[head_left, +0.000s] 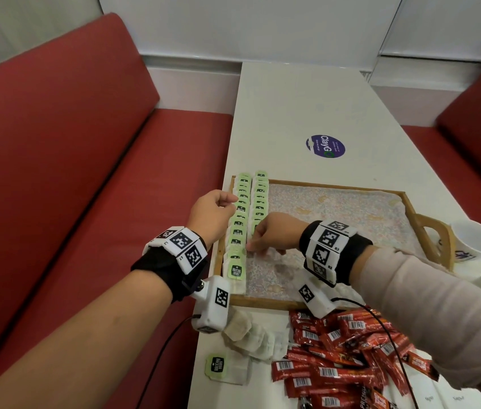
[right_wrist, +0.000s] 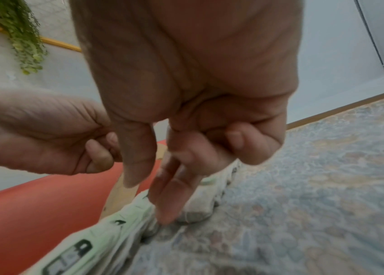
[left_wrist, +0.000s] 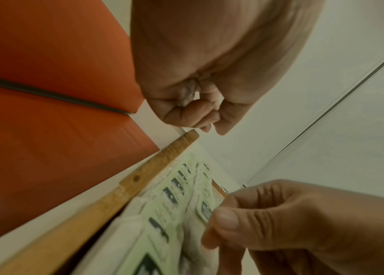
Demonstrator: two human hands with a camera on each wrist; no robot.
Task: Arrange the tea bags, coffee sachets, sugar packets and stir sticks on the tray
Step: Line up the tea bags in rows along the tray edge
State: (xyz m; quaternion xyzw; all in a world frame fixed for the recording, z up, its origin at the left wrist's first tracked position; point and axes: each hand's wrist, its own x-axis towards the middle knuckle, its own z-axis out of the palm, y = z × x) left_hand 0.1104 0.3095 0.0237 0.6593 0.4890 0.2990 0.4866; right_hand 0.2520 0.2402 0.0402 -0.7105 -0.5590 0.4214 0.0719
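Wooden tray sits on the white bench, lined with patterned paper. Two rows of tea bags with green tags run along the tray's left side, overlapping like shingles; the left row reaches nearly to the tray's near edge, the second row is shorter and ends at the right hand. Right hand is over the tray at the near end of the second row, index and middle fingers pointing down, fingertips touching a tea bag there, the other fingers curled in; thumb hangs close by, cannot tell if it pinches the bag. Left hand hovers over the tray's left rim beside the left row, fingers curled loosely inward, nothing visible in it. Loose tea bags lie in a small heap on the bench just in front of the tray, one more with a green tag near the bench's front edge. Pile of red coffee sachets lies right of those, partly under the right forearm. White sugar packets show at the bottom right corner, partly cut off. Two paper cups stand right of the tray's handle. Round purple sticker on the bench beyond the tray. Red seats on both sides.
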